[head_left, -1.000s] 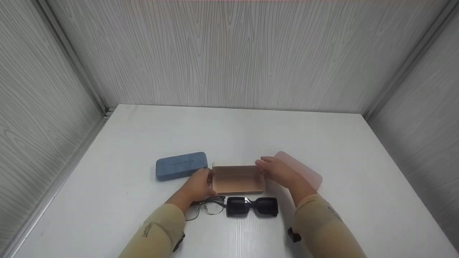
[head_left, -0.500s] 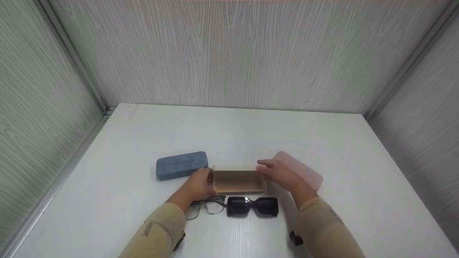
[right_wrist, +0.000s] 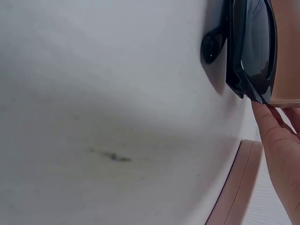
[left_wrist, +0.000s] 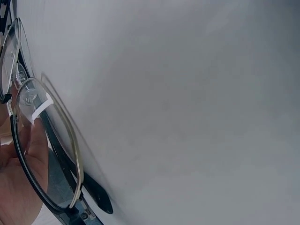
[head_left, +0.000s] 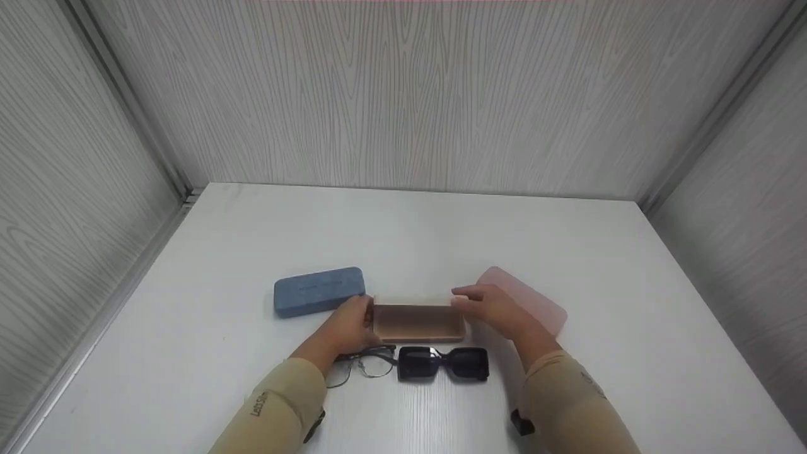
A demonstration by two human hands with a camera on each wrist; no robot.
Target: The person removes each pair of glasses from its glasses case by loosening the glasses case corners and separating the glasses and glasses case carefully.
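Observation:
In the head view, a glasses case (head_left: pixel 419 323) with a tan inside and pale outside stands partly open mid-table, its lid (head_left: pixel 413 301) tilted forward. My left hand (head_left: pixel 347 325) grips the left end, thumb at the front. My right hand (head_left: pixel 495 309) holds the lid's right corner between thumb and fingers. Just in front lie black sunglasses (head_left: pixel 443 364) and, beside them, thin-framed eyeglasses (head_left: pixel 376 364), partly hidden by my left wrist. The eyeglasses (left_wrist: pixel 47 140) loom large in the left wrist view; the sunglasses (right_wrist: pixel 253 47) show in the right wrist view.
A blue glasses case (head_left: pixel 319 292) lies shut to the left, close to my left fingers. Behind my right hand is a pink case (head_left: pixel 526 296), partly covered by my forearm. Panelled walls (head_left: pixel 403 94) enclose the white table (head_left: pixel 403 233) at the back and sides.
The lid has come forward and down with my right hand, so less of the tan inside shows. My left hand, both pairs of glasses and the other cases have stayed put.

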